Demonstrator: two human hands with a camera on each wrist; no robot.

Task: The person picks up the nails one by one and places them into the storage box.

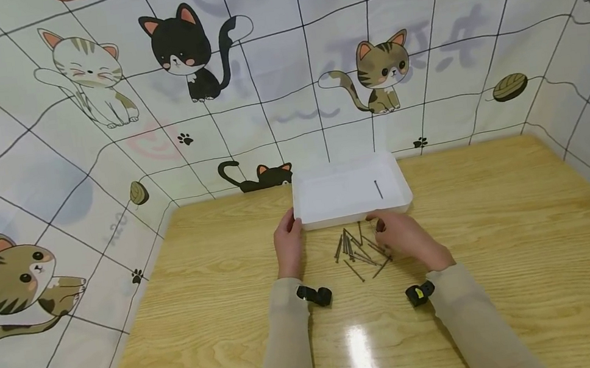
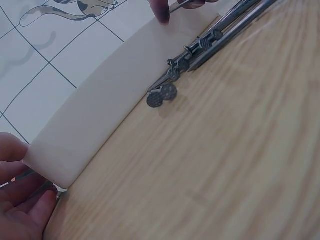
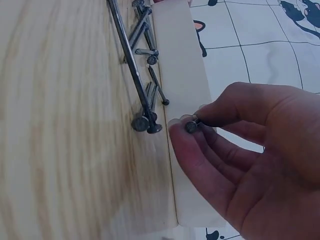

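Your right hand (image 1: 403,235) pinches a slim grey metal nail with a round flat head (image 3: 191,127) at the front wall of the shallow white rectangular tray (image 1: 329,195), right of that wall's middle; whether the nail touches the wall you cannot tell from here. Your left hand (image 1: 288,246) holds the tray by its front left corner, the fingers bent about it. A loose heap of grey metal nails (image 1: 348,244) lies on the pale wood-grain worktop (image 1: 218,279) just in front of the tray, and one single dark nail (image 1: 378,189) lies inside the tray, towards its right end. Expect each nail to be stiff, light and hard to damage, but smooth and thin enough to roll or twist in your fingers; the shank close under the head should give you the surest hold, with the point kept away from your skin. The tray looks like thin, light plastic, likely to slide if knocked, so its corner is a sensible place to steady it. In front of the tray the nails cross and overlap, so lifting one may drag its neighbours, and the tray's front wall is a low barrier between the heap and its floor. Behind the tray rises the white grid-patterned wall covering with cartoon cats (image 1: 288,86); in front of it, nearer you than the heap, the black wrist cameras (image 1: 420,294) sit at your cuffs.
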